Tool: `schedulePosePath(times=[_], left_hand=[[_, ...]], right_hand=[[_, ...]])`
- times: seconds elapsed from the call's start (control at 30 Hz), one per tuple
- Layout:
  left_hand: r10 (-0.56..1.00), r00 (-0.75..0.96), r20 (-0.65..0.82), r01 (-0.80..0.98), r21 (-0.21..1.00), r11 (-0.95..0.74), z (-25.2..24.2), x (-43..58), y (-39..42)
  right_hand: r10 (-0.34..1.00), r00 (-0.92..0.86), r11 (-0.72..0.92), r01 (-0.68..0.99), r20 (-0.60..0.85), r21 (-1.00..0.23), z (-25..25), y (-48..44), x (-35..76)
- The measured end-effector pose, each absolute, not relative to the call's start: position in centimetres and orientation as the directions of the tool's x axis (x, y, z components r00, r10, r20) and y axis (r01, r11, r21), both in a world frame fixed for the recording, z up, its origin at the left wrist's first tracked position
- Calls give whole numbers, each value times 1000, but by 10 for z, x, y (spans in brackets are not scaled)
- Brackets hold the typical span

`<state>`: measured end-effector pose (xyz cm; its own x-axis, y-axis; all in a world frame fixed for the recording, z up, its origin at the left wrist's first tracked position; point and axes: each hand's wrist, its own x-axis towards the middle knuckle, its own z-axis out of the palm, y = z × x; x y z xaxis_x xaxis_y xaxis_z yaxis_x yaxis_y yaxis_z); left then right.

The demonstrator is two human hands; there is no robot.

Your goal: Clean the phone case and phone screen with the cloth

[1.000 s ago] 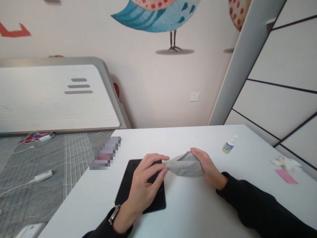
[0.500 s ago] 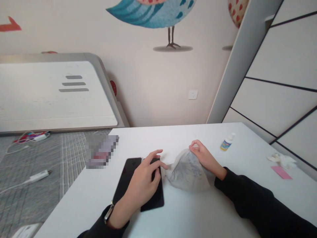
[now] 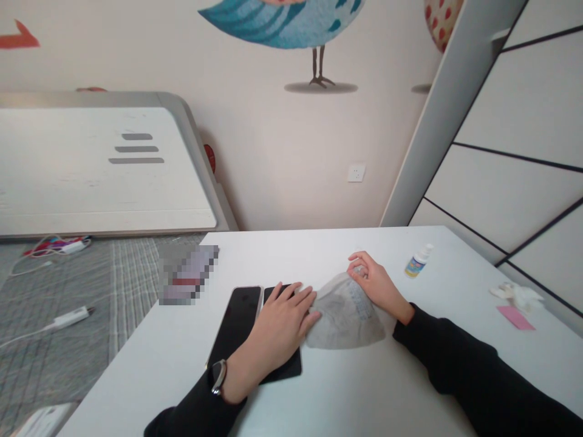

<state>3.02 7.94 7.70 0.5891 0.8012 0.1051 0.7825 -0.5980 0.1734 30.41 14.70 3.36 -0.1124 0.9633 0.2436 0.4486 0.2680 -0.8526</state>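
Mid-frame, the grey cloth (image 3: 345, 317) looks limp and light, best taken by corners; right hand (image 3: 376, 285) pinches its top, open left hand (image 3: 279, 331) flattens its edge

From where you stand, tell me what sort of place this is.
Probably a child's bedroom: a bed with a grey checked cover, a big bird mural, and a white desk where the left hand presses and the right hand pinches a grey cloth.
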Motion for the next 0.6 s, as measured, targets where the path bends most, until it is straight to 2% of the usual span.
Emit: schedulePosePath(times=[0.2,0.3,0.47,0.6], left_hand=[[822,553,132,810,146,-568,77,31,84],[803,575,155,779,198,-595,76,28,86],[837,533,126,797,258,-546,74,22,87],[841,508,185,834,137,-534,72,23,89]], right_hand=[[959,-105,279,509,262,-814,32,148,304],[959,-112,280,512,261,-812,34,147,303],[955,-121,293,513,270,-807,38,144,301],[948,-80,303,520,307,-799,41,144,301]])
